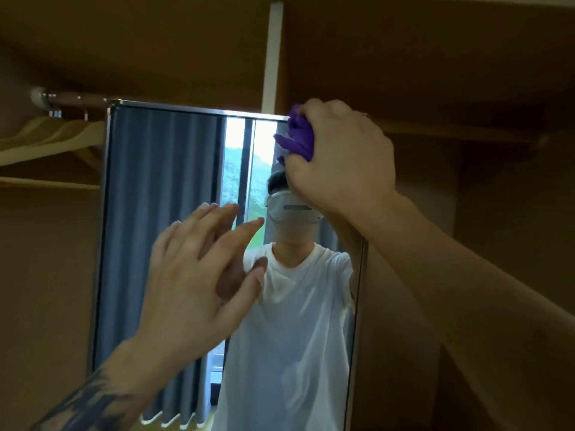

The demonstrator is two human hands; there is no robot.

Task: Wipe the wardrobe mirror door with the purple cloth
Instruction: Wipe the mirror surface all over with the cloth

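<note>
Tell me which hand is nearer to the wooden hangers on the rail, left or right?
Left. The left hand is open over the mirror's middle, closer to the hangers at upper left. The right hand holds the purple cloth at the mirror's top right corner.

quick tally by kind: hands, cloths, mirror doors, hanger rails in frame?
Hands: 2, left hand and right hand
Purple cloth: 1
Mirror door: 1
Hanger rail: 1
Total: 5
Wooden hangers overlap; count unclear, left out.
</note>
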